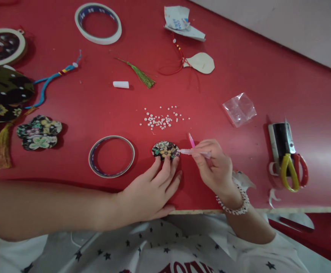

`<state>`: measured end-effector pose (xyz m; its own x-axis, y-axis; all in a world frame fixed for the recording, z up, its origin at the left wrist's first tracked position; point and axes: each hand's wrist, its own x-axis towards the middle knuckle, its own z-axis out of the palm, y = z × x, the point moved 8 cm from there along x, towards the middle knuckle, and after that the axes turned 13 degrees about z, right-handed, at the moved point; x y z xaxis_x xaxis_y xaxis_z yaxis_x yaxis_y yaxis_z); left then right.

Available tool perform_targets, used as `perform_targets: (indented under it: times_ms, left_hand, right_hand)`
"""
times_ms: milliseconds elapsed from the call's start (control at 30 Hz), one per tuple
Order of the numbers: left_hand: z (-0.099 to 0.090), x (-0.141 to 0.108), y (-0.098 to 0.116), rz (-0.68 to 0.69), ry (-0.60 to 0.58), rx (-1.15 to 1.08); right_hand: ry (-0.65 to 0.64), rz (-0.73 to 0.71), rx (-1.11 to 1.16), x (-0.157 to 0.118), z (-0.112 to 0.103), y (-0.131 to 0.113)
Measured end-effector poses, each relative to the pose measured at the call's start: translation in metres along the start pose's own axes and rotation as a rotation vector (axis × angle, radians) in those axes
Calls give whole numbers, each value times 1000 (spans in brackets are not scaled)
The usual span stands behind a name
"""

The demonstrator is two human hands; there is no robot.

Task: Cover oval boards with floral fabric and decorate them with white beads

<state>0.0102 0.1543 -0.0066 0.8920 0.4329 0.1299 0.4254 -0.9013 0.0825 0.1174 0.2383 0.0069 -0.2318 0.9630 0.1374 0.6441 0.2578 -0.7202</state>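
A small round disc (165, 150) covered in dark floral fabric lies on the red table. My left hand (152, 189) has its fingers stretched out, with fingertips resting on the disc's near edge. In my right hand (214, 167), a slim translucent tube with a narrow tip (186, 151), like a glue pen, is pinched between the fingers. Its tip touches or nearly touches the disc's right edge. A pink pen-like stick (192, 140) also pokes up from the right hand. Beyond the disc, several small pearl beads (159, 121) are scattered.
Tape rolls (111, 175) (98, 40) lie left and far back. A white cap (121, 84), green tassel (141, 75) and clear plastic bag (240, 109) lie beyond the beads. Scissors (289, 172) rest at right. A flower-shaped fabric piece (39, 132) and dark ornaments (7, 89) are left.
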Motion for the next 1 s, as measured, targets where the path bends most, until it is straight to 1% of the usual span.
perform_targets:
  times_ms: [167, 367, 467, 600, 667, 767, 900, 1000]
  left_hand:
    - [-1, 0, 1, 13, -5, 27]
    - [-1, 0, 0, 11, -5, 16]
    - [-1, 0, 0, 8, -4, 11]
    - [-1, 0, 1, 7, -1, 15]
    - [-1, 0, 1, 8, 0, 23]
    - [-2, 0, 1, 11, -1, 30]
    - [-2, 1, 0, 15, -6, 30]
    - [-2, 0, 0, 9, -10, 28]
  right_hand:
    - [-64, 12, 35, 0, 6, -6]
    - [-23, 89, 195, -3, 5, 3]
    - [-37, 117, 123, -3, 4, 4]
    - [-125, 87, -12, -1, 8, -3]
    - [-141, 91, -50, 0, 10, -3]
    - [-112, 86, -68, 1, 9, 0]
    - [-68, 80, -19, 0, 5, 4]
    - [-61, 33, -18, 0, 2, 2]
